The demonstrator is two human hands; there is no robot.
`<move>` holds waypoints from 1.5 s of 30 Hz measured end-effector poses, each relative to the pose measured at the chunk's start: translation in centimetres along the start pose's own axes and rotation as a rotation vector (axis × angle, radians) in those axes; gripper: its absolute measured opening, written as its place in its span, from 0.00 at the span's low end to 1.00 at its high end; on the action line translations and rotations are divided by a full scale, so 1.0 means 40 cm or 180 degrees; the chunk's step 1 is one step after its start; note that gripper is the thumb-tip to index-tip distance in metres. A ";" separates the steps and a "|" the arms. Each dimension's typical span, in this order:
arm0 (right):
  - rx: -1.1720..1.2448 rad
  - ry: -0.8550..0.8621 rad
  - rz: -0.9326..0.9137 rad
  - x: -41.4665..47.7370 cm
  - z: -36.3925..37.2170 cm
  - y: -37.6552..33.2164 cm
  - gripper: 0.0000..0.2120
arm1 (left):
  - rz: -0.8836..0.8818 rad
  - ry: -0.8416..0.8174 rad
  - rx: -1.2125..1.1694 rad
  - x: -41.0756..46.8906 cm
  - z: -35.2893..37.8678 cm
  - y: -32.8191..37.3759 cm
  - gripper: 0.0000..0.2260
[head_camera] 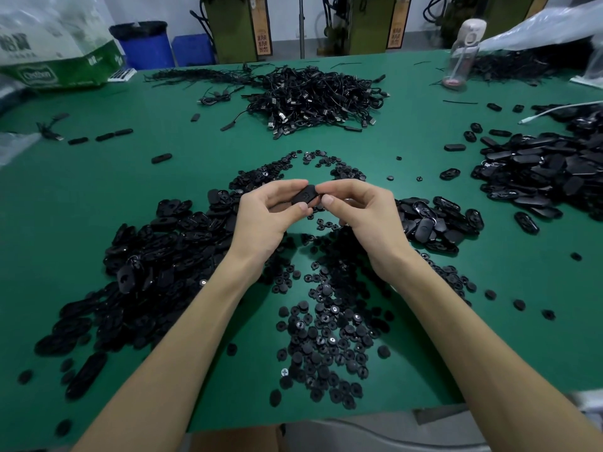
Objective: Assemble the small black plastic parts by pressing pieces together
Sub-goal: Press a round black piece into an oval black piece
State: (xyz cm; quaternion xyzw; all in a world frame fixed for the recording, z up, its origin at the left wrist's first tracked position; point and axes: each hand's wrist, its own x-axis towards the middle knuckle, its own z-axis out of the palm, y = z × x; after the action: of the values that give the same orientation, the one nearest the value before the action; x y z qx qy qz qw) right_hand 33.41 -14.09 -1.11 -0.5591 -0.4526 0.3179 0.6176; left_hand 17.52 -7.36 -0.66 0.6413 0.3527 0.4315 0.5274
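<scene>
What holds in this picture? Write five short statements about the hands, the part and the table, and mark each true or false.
1. The left hand and the right hand pinch one black oval part between them, above the table. True.
2. The table top is red. False: it is green.
3. A heap of black cables lies at the far middle of the table. True.
4. The clear water bottle stands at the far left. False: it stands at the far right.
5. Small round black pieces lie scattered between the forearms. True.
</scene>
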 end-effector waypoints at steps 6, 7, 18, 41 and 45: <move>0.0152 -0.0154 0.0120 -0.003 -0.002 -0.002 0.09 | 0.0002 -0.0033 -0.0087 -0.006 0.005 0.005 0.15; 0.0142 -0.0175 0.0134 -0.004 -0.002 -0.002 0.09 | -0.0005 -0.0027 -0.0091 -0.007 0.005 0.006 0.15; 0.0209 -0.0259 0.0155 -0.006 0.003 -0.006 0.05 | -0.0230 0.0304 -0.0265 -0.001 -0.002 0.001 0.09; -0.0253 0.0015 -0.0079 0.000 0.008 0.004 0.04 | -0.0811 0.0297 -0.1058 0.001 0.001 -0.001 0.07; -0.0287 0.0043 -0.0146 -0.001 0.009 0.005 0.04 | -0.0759 0.0261 -0.0967 -0.005 0.004 0.001 0.06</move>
State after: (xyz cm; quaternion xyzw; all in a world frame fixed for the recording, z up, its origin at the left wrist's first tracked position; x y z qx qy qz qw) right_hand 33.07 -13.94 -1.31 -0.5780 -0.4750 0.2791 0.6020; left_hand 17.58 -7.60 -0.66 0.4899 0.3782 0.4400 0.6507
